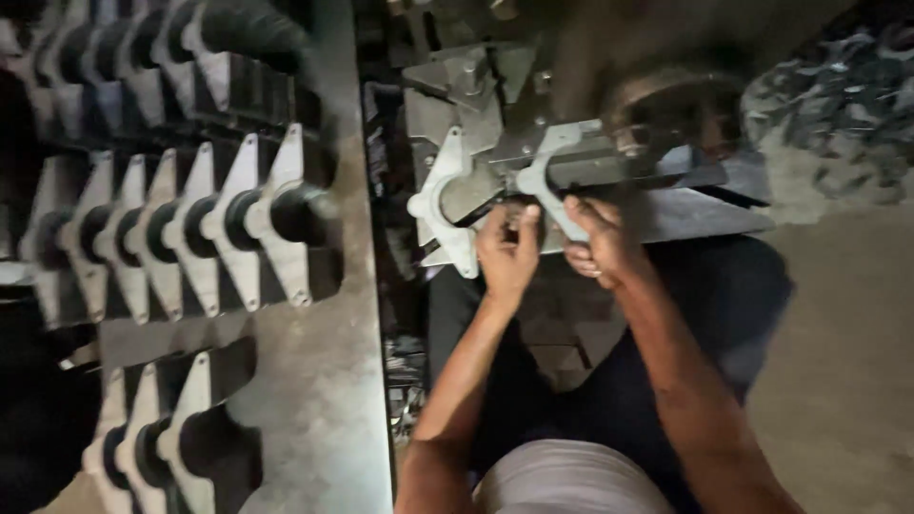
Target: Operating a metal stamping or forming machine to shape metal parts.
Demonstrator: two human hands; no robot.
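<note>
Steel table (333, 381) lined with metal brackets (238, 228) lies beside the left hand (506, 255); both it and the right hand (598, 246) pinch a grey bracket (552, 181).

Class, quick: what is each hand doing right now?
Left hand: fingers curled, touching the lower edge of a pale metal bracket on the machine.
Right hand: closed around the same bracket's lower arm.
</note>
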